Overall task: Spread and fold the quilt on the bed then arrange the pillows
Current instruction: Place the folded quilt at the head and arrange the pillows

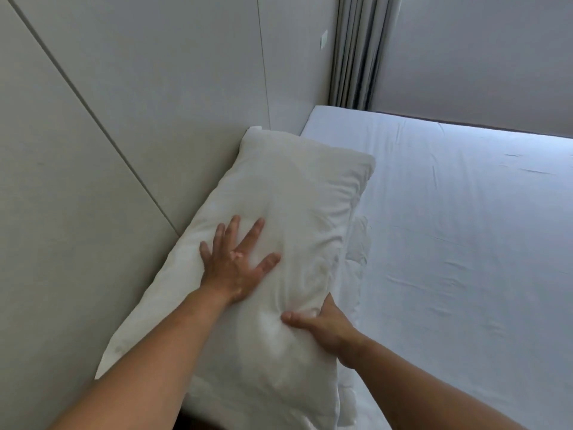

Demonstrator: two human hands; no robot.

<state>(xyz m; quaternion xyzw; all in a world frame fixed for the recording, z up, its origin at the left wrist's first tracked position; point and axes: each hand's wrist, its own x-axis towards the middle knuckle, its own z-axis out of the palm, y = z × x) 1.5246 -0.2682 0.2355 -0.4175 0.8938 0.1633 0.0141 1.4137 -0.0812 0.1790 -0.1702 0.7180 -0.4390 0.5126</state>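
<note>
one pillow, two hands

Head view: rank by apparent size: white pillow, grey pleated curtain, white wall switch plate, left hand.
1. white pillow
2. grey pleated curtain
3. left hand, though it is nearer the camera
4. white wall switch plate

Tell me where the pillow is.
In the head view, the pillow leans against the wall panel at the bed's left edge, under both hands.
</note>
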